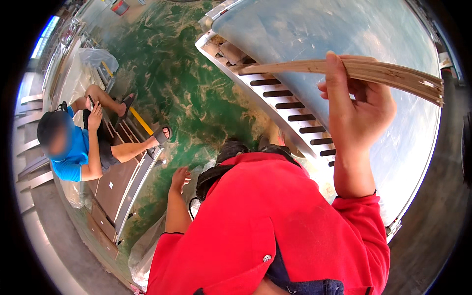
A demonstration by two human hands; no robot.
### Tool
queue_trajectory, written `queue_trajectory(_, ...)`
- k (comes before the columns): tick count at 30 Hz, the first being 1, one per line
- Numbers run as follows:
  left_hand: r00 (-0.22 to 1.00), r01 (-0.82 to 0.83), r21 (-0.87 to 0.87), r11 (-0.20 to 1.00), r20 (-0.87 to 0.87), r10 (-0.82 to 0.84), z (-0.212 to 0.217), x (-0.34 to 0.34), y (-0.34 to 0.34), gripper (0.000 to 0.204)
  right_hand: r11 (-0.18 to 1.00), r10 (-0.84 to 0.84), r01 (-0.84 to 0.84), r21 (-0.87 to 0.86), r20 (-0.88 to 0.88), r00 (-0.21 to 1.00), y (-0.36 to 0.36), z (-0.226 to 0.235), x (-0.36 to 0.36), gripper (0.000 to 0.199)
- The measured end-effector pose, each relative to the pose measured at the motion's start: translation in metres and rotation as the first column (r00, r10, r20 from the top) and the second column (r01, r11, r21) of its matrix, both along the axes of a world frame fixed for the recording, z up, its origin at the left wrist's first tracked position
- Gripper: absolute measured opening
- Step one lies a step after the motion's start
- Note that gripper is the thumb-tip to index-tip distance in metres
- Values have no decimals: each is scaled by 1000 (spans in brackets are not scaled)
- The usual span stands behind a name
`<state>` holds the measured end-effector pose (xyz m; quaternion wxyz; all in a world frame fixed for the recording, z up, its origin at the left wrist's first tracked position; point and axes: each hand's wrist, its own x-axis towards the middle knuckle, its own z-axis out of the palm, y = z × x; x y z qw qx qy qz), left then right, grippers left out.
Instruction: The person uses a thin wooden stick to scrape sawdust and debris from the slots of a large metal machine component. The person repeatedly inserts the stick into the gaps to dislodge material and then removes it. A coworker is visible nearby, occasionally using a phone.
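Note:
My right hand [356,105] is raised in front of me and grips a bundle of thin, curved wooden strips [393,73] that reach from the left to the right edge of view. My left hand [180,179] hangs open at my side over the green floor, holding nothing. My red shirt fills the lower middle of the view. Below the strips lies a large pale blue-grey machine table [344,34] with a white slotted edge [295,115].
A person in a blue shirt [73,152] sits on a low stack of brown boards [118,182] at the left, looking at a phone. The green floor [182,83] is strewn with sawdust. Plastic-wrapped material [98,56] lies farther back.

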<state>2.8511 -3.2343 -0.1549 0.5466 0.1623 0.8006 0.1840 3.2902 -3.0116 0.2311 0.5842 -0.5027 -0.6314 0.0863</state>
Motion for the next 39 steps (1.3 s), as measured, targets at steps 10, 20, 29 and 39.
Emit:
queue_trajectory(10,998,36,-68,997,58,-32,-38,-102,81,35,981,-155,142,-134,-90,984,54,28,-90,16)
queue_trajectory(20,983,163,-29,986,90,-160,-57,-226,207,40,941,-194,189,-280,11,981,120,9,-161,17)
queue_trajectory(29,949,266,-42,963,187,-254,-66,-243,245,33,884,149,108,-455,493,857,214,1,-208,16)
queue_trajectory(39,930,221,47,974,291,-225,-91,-248,256,29,822,316,200,-534,718,620,325,-122,-209,16)
